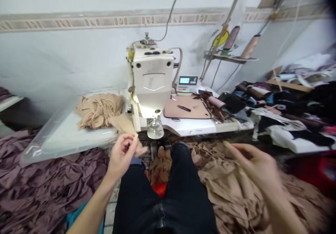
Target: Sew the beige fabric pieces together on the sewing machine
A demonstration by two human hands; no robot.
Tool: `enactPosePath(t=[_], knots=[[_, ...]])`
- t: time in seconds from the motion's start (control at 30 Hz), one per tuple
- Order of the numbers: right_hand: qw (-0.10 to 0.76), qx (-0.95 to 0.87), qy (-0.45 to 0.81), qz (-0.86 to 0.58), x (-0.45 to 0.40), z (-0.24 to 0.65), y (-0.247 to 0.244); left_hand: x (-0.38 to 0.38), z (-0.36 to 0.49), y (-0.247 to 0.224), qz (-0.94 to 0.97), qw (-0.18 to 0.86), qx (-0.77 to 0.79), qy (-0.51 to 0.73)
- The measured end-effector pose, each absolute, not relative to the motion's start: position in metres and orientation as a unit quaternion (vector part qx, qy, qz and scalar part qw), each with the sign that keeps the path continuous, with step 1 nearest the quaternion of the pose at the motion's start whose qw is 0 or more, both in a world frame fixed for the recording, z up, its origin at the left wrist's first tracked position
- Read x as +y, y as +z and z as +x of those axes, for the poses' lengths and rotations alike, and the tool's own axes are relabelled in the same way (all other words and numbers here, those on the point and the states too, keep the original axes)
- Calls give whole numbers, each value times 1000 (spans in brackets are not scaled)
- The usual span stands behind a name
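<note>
The right hand [256, 165] blurs over tan cloth [233, 195]; whether its fingers meet, I cannot tell. The left hand [123, 154] pinches beige fabric [124, 124], fingers together.

The room is bright and evenly lit. A small lamp glows strongly under the white metal sewing machine [154, 83]. The bare right hand [258, 167] is blurred by motion. The edges look stretched, and the upper right corner is dark.
</note>
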State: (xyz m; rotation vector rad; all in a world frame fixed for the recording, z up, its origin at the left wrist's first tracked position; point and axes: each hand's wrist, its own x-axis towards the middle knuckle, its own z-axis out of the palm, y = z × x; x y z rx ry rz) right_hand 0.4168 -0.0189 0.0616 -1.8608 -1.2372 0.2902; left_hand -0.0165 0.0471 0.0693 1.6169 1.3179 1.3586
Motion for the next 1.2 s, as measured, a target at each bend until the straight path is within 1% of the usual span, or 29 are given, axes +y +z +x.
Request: enactPosePath(t=[0.07,0.13,0.17,0.23,0.27,0.33,0.4,0.47,0.53,0.6,0.67,0.77,0.83,0.93,1.0,1.03,1.1,1.2], knots=[[451,-510,271,-681,-24,369,49,22,5,60,604,366,495,506],[463,-507,408,-602,-30,307,31,5,22,44,600,380,500,496],[465,-511,456,-561,-33,276,20,0,28,35,596,381,505,494],[433,-558,512,-488,-36,220,-3,-6,35,17,586,382,518,492],[427,-563,524,-476,-36,197,-14,-6,35,8,585,383,525,486],[440,-532,552,-468,-33,168,-30,-3,29,-3,593,382,533,468],[452,-499,580,-459,-26,159,-38,4,16,-9,605,382,534,451],[448,-500,577,-465,-19,167,-37,9,-1,-9,621,400,524,424],[429,-538,538,-486,-11,187,-29,12,-16,-4,655,425,507,366],[392,-596,506,-485,-3,211,-17,11,-24,2,706,436,480,283],[336,-651,507,-454,4,231,-5,8,-23,7,753,426,449,225],[273,-696,531,-399,16,252,9,5,-10,9,771,423,413,235],[258,-713,535,-372,23,261,15,5,0,5,742,468,401,263],[286,-725,512,-360,31,270,20,6,9,-2,657,583,400,261],[324,-716,491,-375,31,272,20,8,11,-3,610,621,415,265],[339,-708,483,-388,30,272,19,10,11,-3,599,620,424,280],[354,-691,473,-416,26,270,18,13,9,3,607,583,434,320],[371,-677,453,-446,18,262,21,21,4,14,690,479,417,348]])
